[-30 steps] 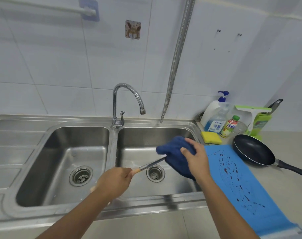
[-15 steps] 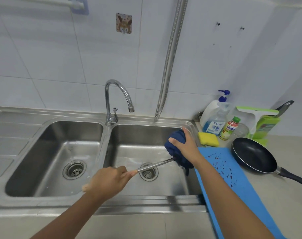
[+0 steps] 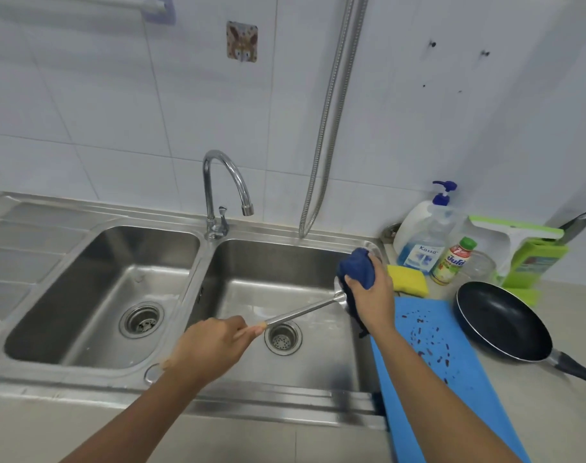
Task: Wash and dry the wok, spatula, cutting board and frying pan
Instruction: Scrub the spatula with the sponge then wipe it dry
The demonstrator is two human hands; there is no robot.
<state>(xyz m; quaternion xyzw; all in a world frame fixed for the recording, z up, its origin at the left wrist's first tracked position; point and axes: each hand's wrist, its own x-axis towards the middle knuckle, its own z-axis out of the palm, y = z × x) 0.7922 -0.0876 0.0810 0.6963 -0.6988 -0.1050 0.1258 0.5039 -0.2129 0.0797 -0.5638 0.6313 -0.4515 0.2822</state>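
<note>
My left hand (image 3: 211, 345) grips the wooden handle end of a steel spatula (image 3: 305, 312), whose shaft runs up and right over the right sink basin (image 3: 251, 262). My right hand (image 3: 373, 295) holds a dark blue cloth (image 3: 358, 270) wrapped around the spatula's blade, which is mostly hidden. A blue cutting board (image 3: 452, 389) with dark specks lies on the counter right of the sink. Beside it rests a black frying pan (image 3: 502, 322), handle pointing to the lower right. No wok shows.
A curved faucet (image 3: 224, 182) stands between the two basins, the left basin (image 3: 117, 289) holding nothing. A yellow sponge (image 3: 408, 284), soap pump bottle (image 3: 425, 235), small bottle (image 3: 452, 262) and green squeegee (image 3: 525, 248) crowd the back right corner. A metal hose (image 3: 331, 111) hangs on the wall.
My right hand with the cloth slid along the spatula from mid-shaft out to the blade, toward the right rim of the basin. My left hand kept its grip on the handle.
</note>
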